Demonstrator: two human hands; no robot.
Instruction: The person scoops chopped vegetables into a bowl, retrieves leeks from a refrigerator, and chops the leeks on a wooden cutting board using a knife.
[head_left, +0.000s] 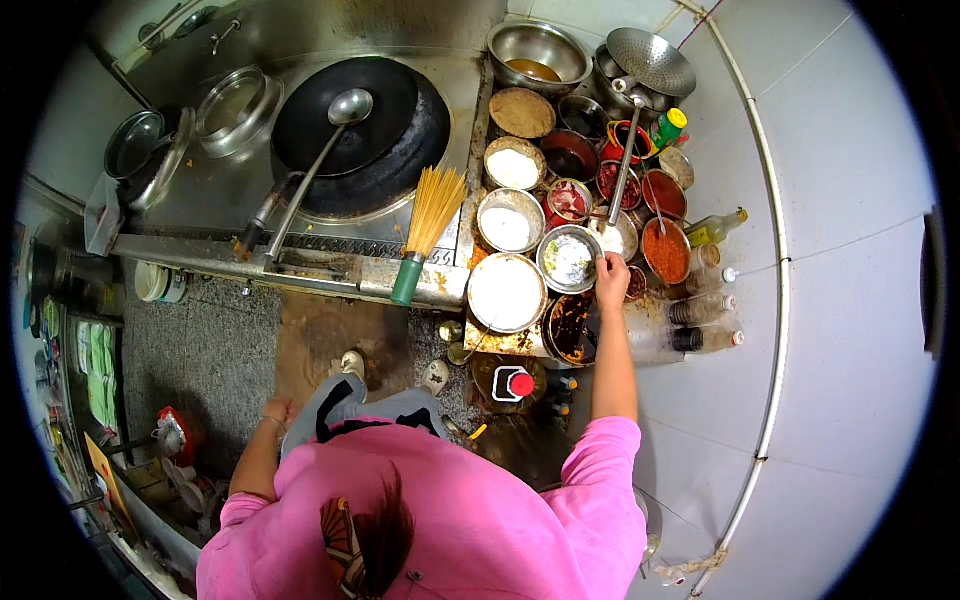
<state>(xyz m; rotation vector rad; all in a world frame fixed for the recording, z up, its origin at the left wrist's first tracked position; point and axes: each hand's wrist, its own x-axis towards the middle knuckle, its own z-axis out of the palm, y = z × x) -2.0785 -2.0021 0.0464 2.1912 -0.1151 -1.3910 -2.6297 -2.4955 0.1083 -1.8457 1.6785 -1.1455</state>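
My right hand (613, 279) reaches over the seasoning containers, its fingers pinching the right rim of a small metal bowl (546, 271). Inside that bowl lie pale and green chopped bits (559, 251). Just beyond my fingers is a pot of white paste or powder (611, 238), with a long-handled ladle (624, 176) slanting up out of it. A container of dark sauce with reddish flakes (574, 330) sits below the bowl, partly behind my forearm. Low at my left side hangs my left hand (281, 411), apart from any object; its fingers are too small to read.
A black wok (300, 124) with a steel ladle (350, 107) in it rests on the stove (180, 195). A green-handled bamboo brush (431, 217) lies across the stove's front edge. Bottles (701, 309) line the wall beside a pot of red chili sauce (666, 251). A white pipe (780, 247) runs along the wall.
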